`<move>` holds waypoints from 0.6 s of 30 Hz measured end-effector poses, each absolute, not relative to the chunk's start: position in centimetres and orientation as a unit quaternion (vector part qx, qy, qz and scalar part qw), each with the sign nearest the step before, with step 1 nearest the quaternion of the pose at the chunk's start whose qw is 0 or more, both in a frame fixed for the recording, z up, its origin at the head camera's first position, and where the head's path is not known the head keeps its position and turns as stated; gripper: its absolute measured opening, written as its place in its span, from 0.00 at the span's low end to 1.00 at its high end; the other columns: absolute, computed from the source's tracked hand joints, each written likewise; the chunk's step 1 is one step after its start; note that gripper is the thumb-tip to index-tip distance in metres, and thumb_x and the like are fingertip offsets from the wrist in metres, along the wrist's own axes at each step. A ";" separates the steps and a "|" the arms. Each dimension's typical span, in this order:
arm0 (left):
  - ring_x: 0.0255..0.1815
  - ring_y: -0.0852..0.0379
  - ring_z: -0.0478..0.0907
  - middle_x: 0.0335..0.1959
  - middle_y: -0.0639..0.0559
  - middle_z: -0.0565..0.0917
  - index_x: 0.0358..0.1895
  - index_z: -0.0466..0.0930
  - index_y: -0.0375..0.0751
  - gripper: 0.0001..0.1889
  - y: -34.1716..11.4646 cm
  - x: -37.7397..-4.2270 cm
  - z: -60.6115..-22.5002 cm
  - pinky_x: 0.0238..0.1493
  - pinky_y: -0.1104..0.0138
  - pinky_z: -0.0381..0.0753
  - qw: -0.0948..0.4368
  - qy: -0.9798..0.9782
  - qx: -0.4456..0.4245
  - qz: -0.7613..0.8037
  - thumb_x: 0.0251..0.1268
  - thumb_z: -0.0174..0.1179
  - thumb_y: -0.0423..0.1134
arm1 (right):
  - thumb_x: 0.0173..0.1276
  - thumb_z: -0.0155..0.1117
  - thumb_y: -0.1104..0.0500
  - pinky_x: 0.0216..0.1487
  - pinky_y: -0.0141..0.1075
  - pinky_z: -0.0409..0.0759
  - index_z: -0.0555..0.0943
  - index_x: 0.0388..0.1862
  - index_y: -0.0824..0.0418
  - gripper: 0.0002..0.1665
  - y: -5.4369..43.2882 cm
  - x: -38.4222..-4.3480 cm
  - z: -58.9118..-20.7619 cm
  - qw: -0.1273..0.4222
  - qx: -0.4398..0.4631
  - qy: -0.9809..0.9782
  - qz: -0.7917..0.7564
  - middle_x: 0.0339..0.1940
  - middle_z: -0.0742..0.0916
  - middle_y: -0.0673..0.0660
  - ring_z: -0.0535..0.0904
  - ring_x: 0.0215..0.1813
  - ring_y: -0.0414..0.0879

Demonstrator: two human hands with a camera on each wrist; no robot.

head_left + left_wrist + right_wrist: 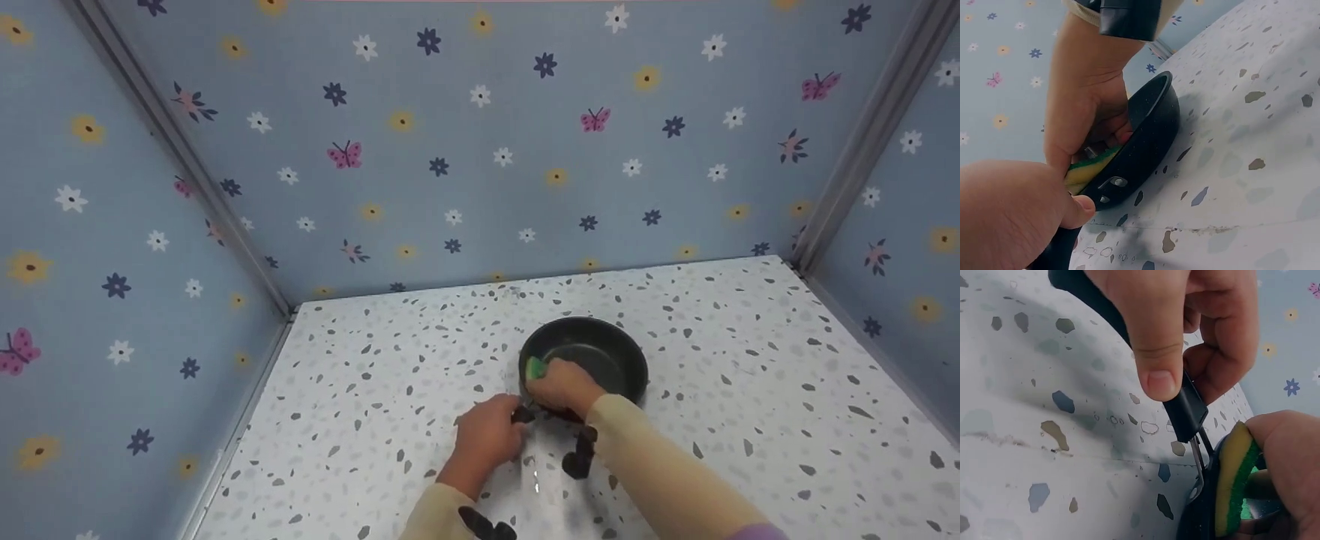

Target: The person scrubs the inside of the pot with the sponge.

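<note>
Pan (604, 360), round, black, yellow-and-green sponge (1233, 481) at its rim

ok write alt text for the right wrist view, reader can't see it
A person's left grip holds the black handle of a dark pan while the right grip holds a yellow-and-green sponge against the pan's inner side, over a white speckled surface.

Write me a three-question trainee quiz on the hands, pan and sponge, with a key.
1. Which hand grips the handle of the pan?
2. Fill in: the sponge is green and ____.
3. True or false: neither hand touches the sponge.

Key:
1. The left hand.
2. Yellow.
3. False; the right hand holds it at the pan's edge.
</note>
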State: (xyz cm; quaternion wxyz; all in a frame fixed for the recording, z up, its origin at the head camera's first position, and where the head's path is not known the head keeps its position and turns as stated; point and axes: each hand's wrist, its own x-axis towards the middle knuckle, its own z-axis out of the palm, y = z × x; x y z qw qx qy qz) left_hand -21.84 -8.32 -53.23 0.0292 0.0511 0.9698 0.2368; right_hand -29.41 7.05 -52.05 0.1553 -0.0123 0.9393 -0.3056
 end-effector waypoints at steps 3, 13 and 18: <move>0.48 0.50 0.82 0.46 0.52 0.85 0.52 0.82 0.49 0.14 -8.0 -21.8 -53.2 0.54 0.50 0.78 0.031 0.969 0.051 0.241 0.64 0.65 0.43 | 0.69 0.58 0.38 0.56 0.49 0.78 0.81 0.52 0.67 0.33 7.5 -28.8 -51.9 0.161 -0.024 0.937 -0.310 0.46 0.85 0.61 0.80 0.46 0.54; 0.44 0.52 0.81 0.44 0.53 0.85 0.50 0.82 0.49 0.13 -7.7 -21.6 -53.0 0.49 0.53 0.79 0.023 0.972 0.043 0.232 0.64 0.65 0.43 | 0.72 0.59 0.46 0.41 0.43 0.78 0.78 0.21 0.50 0.19 10.0 -27.9 -52.5 0.120 -0.163 0.937 -0.285 0.23 0.83 0.48 0.77 0.29 0.44; 0.35 0.54 0.78 0.36 0.54 0.83 0.44 0.81 0.49 0.09 -7.3 -21.5 -53.0 0.41 0.54 0.77 0.024 0.973 0.039 0.228 0.63 0.66 0.43 | 0.70 0.59 0.50 0.38 0.44 0.79 0.78 0.21 0.53 0.18 11.0 -27.5 -52.7 0.122 -0.187 0.939 -0.261 0.22 0.81 0.49 0.77 0.28 0.45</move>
